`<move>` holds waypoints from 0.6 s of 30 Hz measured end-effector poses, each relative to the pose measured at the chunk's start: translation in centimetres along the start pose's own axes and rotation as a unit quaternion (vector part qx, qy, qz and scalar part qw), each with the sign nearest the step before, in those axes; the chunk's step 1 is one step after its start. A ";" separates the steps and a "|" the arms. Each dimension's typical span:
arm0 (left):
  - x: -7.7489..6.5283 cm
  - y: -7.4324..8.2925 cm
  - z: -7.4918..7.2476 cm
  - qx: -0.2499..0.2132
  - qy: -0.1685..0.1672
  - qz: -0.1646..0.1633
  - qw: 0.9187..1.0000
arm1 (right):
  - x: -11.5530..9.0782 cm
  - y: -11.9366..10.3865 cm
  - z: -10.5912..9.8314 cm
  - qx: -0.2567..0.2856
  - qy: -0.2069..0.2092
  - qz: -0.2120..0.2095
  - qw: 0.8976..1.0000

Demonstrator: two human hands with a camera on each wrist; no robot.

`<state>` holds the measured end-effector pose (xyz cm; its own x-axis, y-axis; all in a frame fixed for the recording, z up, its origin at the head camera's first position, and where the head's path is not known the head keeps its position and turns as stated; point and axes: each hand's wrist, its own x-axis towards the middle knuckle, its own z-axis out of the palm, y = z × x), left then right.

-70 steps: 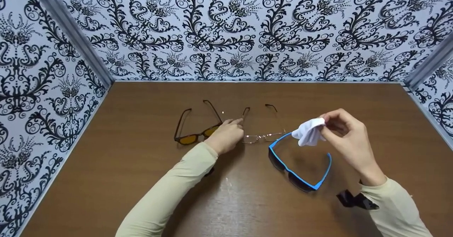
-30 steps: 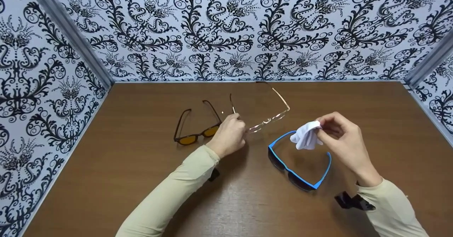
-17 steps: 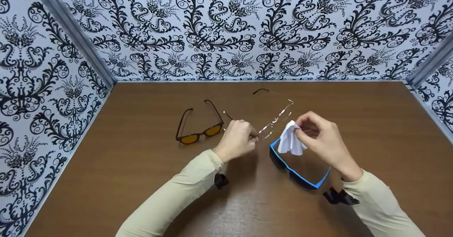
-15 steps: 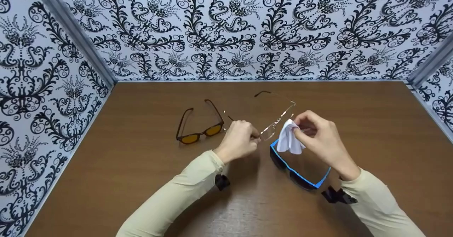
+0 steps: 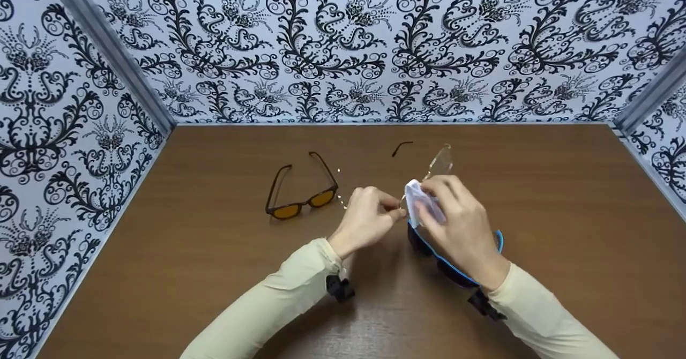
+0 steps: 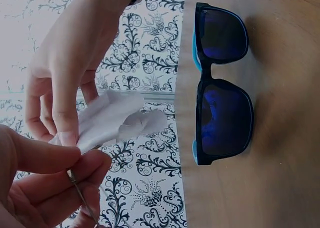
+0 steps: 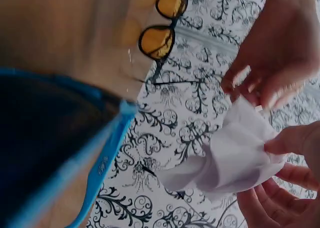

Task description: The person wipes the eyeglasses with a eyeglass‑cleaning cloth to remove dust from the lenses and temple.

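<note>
My left hand (image 5: 370,219) pinches thin wire-framed eyeglasses (image 5: 442,162) at one end of the frame, between thumb and fingers. The glasses are up off the table, one clear lens and a dark temple tip showing beyond the hands. In my right hand (image 5: 463,225) a white cleaning cloth (image 5: 415,203) is gripped, folded against the lens nearest the left fingers. That lens is mostly hidden by cloth. From the left wrist view, the cloth (image 6: 115,120) hangs right beside the pinching left fingertips. Below the right hand lie blue-framed sunglasses (image 5: 455,274) with dark lenses, partly covered by it.
Dark-framed glasses with orange lenses (image 5: 286,210) stand with temples unfolded, left of the left hand. Everything rests on a brown wooden table (image 5: 214,294). Walls with black scroll patterns (image 5: 343,48) enclose the back and sides. Black mounts (image 5: 340,288) sit at both wrists.
The left hand has lifted the eyeglasses off the table and turned them. My right hand has moved left with the cloth, bringing it onto the near lens. The other two pairs have stayed put.
</note>
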<state>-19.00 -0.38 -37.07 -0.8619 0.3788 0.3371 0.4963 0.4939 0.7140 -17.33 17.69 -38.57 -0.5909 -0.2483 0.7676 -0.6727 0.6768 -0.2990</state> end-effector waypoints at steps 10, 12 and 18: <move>-0.5 0.1 -0.7 -0.084 -0.007 -0.051 0.995 | -0.9 0.5 -0.3 -0.012 0.003 -0.097 0.995; -0.6 0.2 -0.7 -0.087 -0.014 -0.041 0.995 | -0.5 0.6 -0.5 -0.022 0.028 -0.089 0.995; -0.8 0.5 -0.5 -0.090 -0.005 -0.004 0.996 | 0.4 0.0 -0.2 -0.027 0.068 -0.077 0.994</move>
<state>-18.10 -0.76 -36.66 -0.8639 0.3837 0.3264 0.4629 0.3492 0.8147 -17.51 17.73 -38.12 -0.4152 -0.2575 0.8726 -0.7234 0.6750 -0.1450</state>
